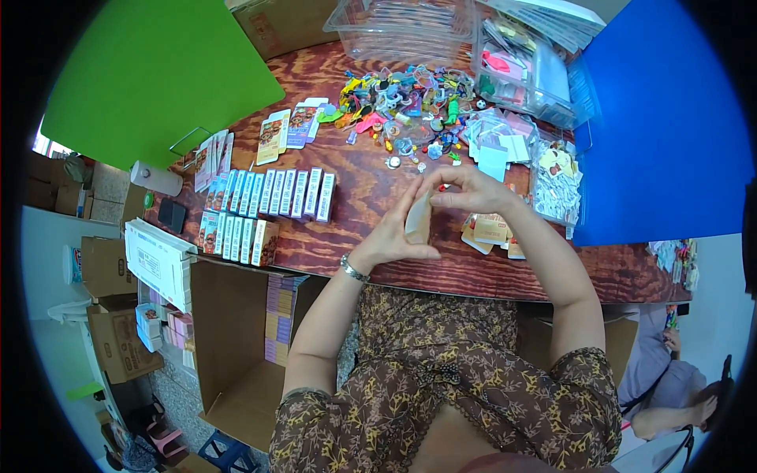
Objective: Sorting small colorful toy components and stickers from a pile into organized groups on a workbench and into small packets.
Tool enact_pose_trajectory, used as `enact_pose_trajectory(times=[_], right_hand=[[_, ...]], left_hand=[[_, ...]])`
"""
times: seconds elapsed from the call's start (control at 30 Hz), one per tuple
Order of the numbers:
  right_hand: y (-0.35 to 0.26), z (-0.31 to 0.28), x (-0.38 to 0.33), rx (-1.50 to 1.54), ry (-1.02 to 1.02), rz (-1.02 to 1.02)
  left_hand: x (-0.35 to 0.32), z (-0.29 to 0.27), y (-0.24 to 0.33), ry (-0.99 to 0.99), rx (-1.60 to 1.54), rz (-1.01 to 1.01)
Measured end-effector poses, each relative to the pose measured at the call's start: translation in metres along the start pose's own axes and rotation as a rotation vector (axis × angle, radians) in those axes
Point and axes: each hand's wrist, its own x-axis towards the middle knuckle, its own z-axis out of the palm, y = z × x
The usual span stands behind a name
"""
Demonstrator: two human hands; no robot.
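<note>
Between my two hands, over the near part of the table, is a small cardboard box (419, 223) with a pale tan side showing. My left hand (386, 236) grips it from the left, thumb along the lower edge and fingers up its side. My right hand (477, 191) curls over the upper end, thumb and fingers closed at the box's edge. Something small and reddish shows by the right fingers, too hidden to name. Flat tan cartons (489, 230) lie beneath my right wrist. Small loose toys and trinkets (410, 98) are heaped beyond my hands.
Rows of small filled boxes (272, 193) stand at the left, near flat cartons (272, 138). Clear plastic bins (520, 71) stand at the back; a tray of small white packets (557, 185) is at the right. Green (158, 79) and blue panels (662, 126) flank the table. An open cardboard box (229, 347) sits below.
</note>
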Motion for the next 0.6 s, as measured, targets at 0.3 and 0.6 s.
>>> enact_pose_trajectory(times=[0.3,0.6], right_hand=[[0.058,-0.104,-0.05,-1.221,0.428,0.447],[0.074,-0.129,-0.067,-1.156,0.465,0.492]], left_hand=[[0.01,0.029,-0.061,0.449,0.504,0.03],[0.004,0.022,-0.058,0.323,0.486,0.106]])
